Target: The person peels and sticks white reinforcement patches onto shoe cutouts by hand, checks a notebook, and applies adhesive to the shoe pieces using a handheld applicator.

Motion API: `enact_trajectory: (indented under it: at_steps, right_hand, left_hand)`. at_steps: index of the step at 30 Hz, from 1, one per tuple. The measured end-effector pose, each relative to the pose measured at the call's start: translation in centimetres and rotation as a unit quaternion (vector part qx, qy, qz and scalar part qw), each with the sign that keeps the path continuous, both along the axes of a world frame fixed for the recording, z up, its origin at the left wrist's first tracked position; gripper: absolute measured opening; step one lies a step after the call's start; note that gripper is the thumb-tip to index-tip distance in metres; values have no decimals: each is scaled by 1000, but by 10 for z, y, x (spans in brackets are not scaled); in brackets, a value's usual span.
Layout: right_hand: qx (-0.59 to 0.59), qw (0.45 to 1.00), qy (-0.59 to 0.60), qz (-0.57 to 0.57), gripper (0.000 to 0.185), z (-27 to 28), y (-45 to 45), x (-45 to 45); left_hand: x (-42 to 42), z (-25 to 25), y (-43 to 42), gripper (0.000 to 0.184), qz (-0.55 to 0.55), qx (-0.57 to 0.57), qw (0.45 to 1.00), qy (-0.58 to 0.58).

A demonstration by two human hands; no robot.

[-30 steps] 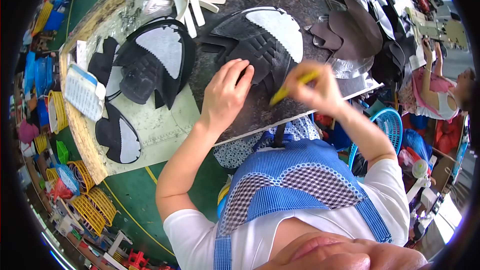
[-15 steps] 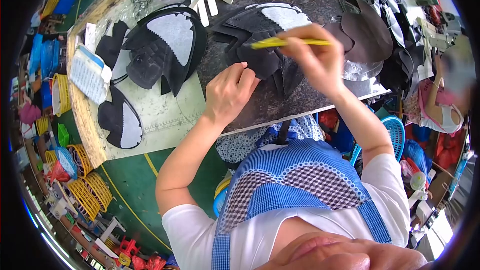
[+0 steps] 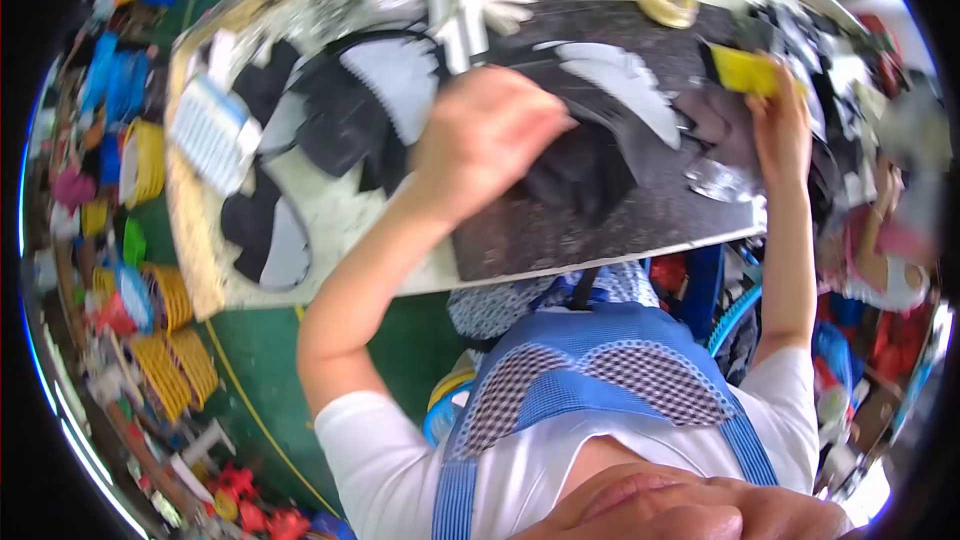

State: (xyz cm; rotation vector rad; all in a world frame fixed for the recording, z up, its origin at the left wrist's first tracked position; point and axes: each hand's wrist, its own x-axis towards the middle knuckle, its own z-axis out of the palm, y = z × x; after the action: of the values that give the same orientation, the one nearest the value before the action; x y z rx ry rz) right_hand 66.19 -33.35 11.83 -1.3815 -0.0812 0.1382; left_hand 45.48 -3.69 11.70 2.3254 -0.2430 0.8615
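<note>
My right hand [image 3: 782,120] is at the right side of the table, gripping a flat yellow piece [image 3: 745,70] with a dark left edge. It is above the dark brown cut pieces [image 3: 715,120]. My left hand [image 3: 495,140] is raised over the middle, its fingers curled together and smeared by motion. Whether anything sits in its fingertips I cannot make out. Beneath and beside it lies a stack of black cut pieces [image 3: 585,165], with a white toothed-edge piece [image 3: 625,85] at its upper right.
More black pieces with white panels [image 3: 385,80] lie left of the dark board [image 3: 540,240]. White strips [image 3: 455,0] and a yellow roll [image 3: 665,0] are at the back. A white-and-blue packet [image 3: 213,135] rests near the left edge. Another person [image 3: 880,240] is at far right.
My right hand has moved right with the yellow piece, away from the black stack. My left hand has lifted off the stack. The whole view has shifted slightly.
</note>
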Motion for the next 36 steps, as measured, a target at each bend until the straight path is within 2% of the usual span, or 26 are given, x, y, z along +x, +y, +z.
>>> enact_trajectory:
  at_steps: [1,2,3,4,6,8,9,10,11,12,14,15,16,17,18,19,21,23,24,27,29,31,33,34,35,36]
  right_hand:
    - [-22,999,-45,4,31,-1,-7,21]
    - [-70,992,-88,47,30,-8,-21,54]
    - [-140,977,-161,7,33,3,-9,62]
    - [-204,960,-193,-14,34,13,6,68]
    - [-337,904,-263,6,32,14,35,87]
    - [-359,870,-333,56,34,-2,64,104]
    - [-359,866,-335,94,35,-17,73,113]
    - [-395,852,-326,104,35,-17,78,113]
    - [-431,837,-318,114,34,-17,81,114]
    - [-444,856,-249,92,34,-23,81,123]
    - [-258,948,-182,42,32,-49,65,152]
    - [-191,974,-119,17,29,-56,54,155]
    - [-123,990,-41,46,29,-62,39,156]
    - [-52,995,37,73,29,-66,34,154]
    - [-67,990,92,82,28,-62,38,137]
    - [-62,982,126,130,27,-57,46,112]
    - [-26,963,135,232,27,-44,72,50]
    - [-64,974,-9,218,28,-49,103,-5]
    - [-148,967,-86,188,30,-53,106,-11]
    - [-229,953,-153,124,27,-36,115,-15]
    - [-160,945,-143,248,22,-27,143,-39]
    - [-340,827,-338,294,24,-13,162,-38]
    - [-425,795,-318,294,29,2,162,-21]
    - [-469,784,-322,250,30,-4,152,-4]
    - [-513,784,-238,253,31,21,139,-1]
    - [-502,803,-225,231,33,11,117,8]
  left_hand:
    - [-3,15,9,13,79,-55,994,58]
    - [-8,33,21,14,99,-159,980,70]
    - [-13,35,42,14,159,-263,947,90]
    - [-23,34,71,17,182,-289,936,79]
    - [-56,39,114,17,254,-272,912,171]
    - [-92,14,158,23,299,-246,887,252]
    - [-105,1,158,25,355,-76,904,226]
    - [-118,-10,158,27,401,96,891,190]
    - [-123,-15,159,29,435,263,848,149]
    - [-117,-12,147,31,420,226,868,140]
    - [-107,-4,95,35,392,147,900,124]
    - [-95,2,67,34,334,87,927,147]
    - [-86,-7,47,31,240,48,960,137]
    - [-75,-13,22,31,147,5,978,148]
    - [-56,-19,7,34,43,100,990,94]
    - [-40,-27,-10,44,-34,107,988,111]
    - [-10,-29,-35,52,-93,112,978,150]
    - [0,-59,-43,55,-73,115,973,184]
    - [2,-67,-45,57,-64,116,971,200]
    - [1,-72,-47,54,-59,82,977,185]
    - [2,-72,-50,51,-46,75,981,171]
    - [3,-71,-48,46,-48,54,985,159]
    - [2,-71,-40,40,-58,14,987,149]
    - [-4,-68,-37,31,-28,-23,988,148]
    - [-10,-69,-32,30,-24,-21,988,153]
    - [-15,-70,-28,29,-21,-20,987,159]
